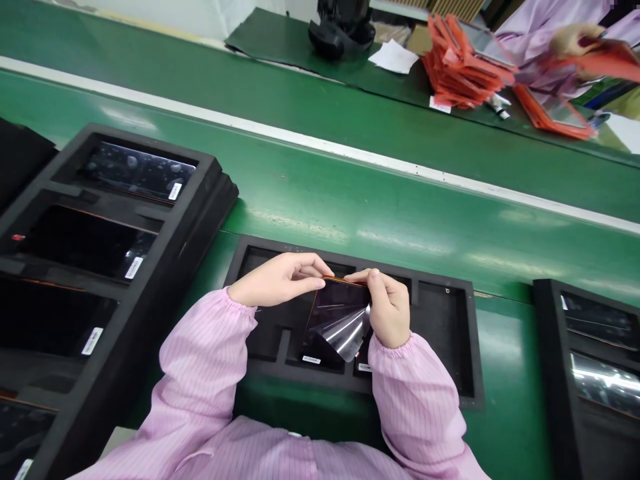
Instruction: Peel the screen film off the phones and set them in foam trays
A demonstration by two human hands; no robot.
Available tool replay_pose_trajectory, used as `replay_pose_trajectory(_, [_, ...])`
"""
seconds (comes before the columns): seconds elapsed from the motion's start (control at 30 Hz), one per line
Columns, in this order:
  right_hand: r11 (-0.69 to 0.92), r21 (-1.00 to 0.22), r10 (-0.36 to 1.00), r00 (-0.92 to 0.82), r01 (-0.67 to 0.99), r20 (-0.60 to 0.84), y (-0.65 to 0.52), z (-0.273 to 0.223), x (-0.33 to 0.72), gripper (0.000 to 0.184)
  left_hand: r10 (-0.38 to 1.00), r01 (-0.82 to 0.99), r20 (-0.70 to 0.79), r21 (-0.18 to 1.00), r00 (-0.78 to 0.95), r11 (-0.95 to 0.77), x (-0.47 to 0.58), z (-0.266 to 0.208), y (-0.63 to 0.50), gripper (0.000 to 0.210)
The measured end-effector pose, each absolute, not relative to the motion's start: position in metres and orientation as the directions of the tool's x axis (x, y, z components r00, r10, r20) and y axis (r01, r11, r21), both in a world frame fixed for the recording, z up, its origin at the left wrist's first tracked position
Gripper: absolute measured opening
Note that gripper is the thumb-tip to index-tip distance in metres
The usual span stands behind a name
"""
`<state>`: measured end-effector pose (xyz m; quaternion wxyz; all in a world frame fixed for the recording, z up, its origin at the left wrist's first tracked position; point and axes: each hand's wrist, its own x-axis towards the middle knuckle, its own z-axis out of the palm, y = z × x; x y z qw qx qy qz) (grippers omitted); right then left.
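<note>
Both hands pinch the dark panel's [336, 313] far top edge: left hand [280, 280] on left corner, right hand [387, 307] on right w/ clear film [350, 333] curling near it.

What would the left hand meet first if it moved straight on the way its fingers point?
Probably the right hand: the left hand points right along the dark panel both pinch, fingertips nearly meeting.
</note>
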<state>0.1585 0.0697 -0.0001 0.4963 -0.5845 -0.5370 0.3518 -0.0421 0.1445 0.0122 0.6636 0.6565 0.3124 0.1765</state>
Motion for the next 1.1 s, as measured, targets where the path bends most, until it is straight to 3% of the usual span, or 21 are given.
replay_pose_trajectory(0.07, [0.037, -0.975, 0.982, 0.173, 0.218, 0.075, 0.069, 0.001, 0.16, 0.037, 0.645, 0.171, -0.181, 0.982, 0.742, 0.077, -0.043, 0.012, 0.145, 0.014])
replay_pose_trajectory(0.2, [0.067, -0.986, 0.991, 0.105, 0.155, 0.084, 0.069, 0.004, 0.16, 0.013, 0.64, 0.16, -0.16, 0.985, 0.752, 0.059, -0.044, 0.012, 0.145, 0.016])
replay_pose_trajectory(0.33, [0.106, -0.984, 0.992, 0.049, 0.142, 0.114, 0.07, 0.007, 0.157, 0.018, 0.624, 0.129, -0.157, 0.987, 0.765, 0.091, -0.045, 0.014, 0.145, 0.014])
replay_pose_trajectory(0.53, [0.091, -0.977, 0.982, 0.143, 0.194, 0.12, 0.072, 0.008, 0.149, 0.007, 0.617, 0.093, -0.146, 0.989, 0.773, 0.117, -0.046, 0.016, 0.143, 0.012])
replay_pose_trajectory(0.63, [0.061, -0.98, 0.977, 0.189, 0.189, 0.097, 0.071, 0.006, 0.147, 0.023, 0.619, 0.083, -0.147, 0.988, 0.771, 0.131, -0.044, 0.016, 0.143, 0.013])
replay_pose_trajectory(0.77, [0.054, -0.998, 0.986, 0.158, 0.045, 0.06, 0.068, 0.0, 0.151, 0.039, 0.611, 0.094, -0.164, 0.985, 0.774, 0.146, -0.044, 0.017, 0.144, 0.013])
replay_pose_trajectory(0.87, [0.048, -0.999, 0.989, 0.144, -0.023, 0.044, 0.066, -0.004, 0.153, 0.041, 0.613, 0.102, -0.175, 0.983, 0.771, 0.152, -0.045, 0.018, 0.144, 0.013])
replay_pose_trajectory(0.97, [0.114, -0.993, 0.953, 0.279, 0.04, 0.121, 0.067, -0.007, 0.153, 0.036, 0.612, 0.099, -0.177, 0.982, 0.771, 0.16, -0.046, 0.017, 0.144, 0.012])
replay_pose_trajectory(1.1, [0.209, -0.938, 0.725, 0.599, 0.277, 0.339, 0.069, -0.006, 0.153, 0.044, 0.605, 0.086, -0.159, 0.985, 0.78, 0.148, -0.047, 0.016, 0.143, 0.012])
